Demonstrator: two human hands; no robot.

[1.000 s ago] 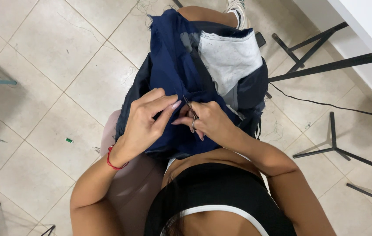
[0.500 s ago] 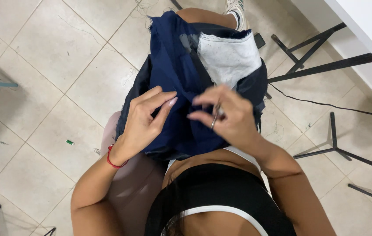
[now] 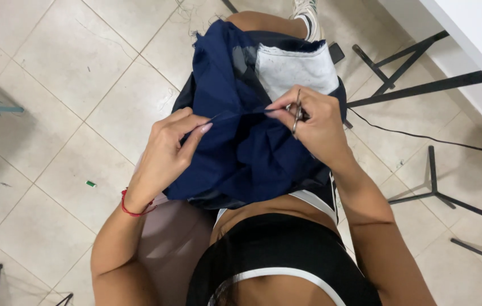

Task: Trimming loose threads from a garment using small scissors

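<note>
A dark navy fabric piece (image 3: 252,153) with a pale grey-white panel (image 3: 295,68) lies bunched on my lap. My left hand (image 3: 170,150) pinches a fold of the navy cloth between thumb and fingers. My right hand (image 3: 314,122) holds a small pair of metal thread snips (image 3: 296,113) and pinches the same fold's other end. The fold is stretched taut between the two hands. A red string bracelet (image 3: 133,208) circles my left wrist.
Beige floor tiles (image 3: 54,85) surround my seat. Black metal table legs (image 3: 416,85) and a white tabletop (image 3: 479,34) stand at the right, with a black cable (image 3: 422,136) on the floor. A small green scrap (image 3: 90,183) lies on the tiles at left.
My right hand has moved right and away from the left, pulling the fold of navy cloth taut between them. The left hand keeps its pinch.
</note>
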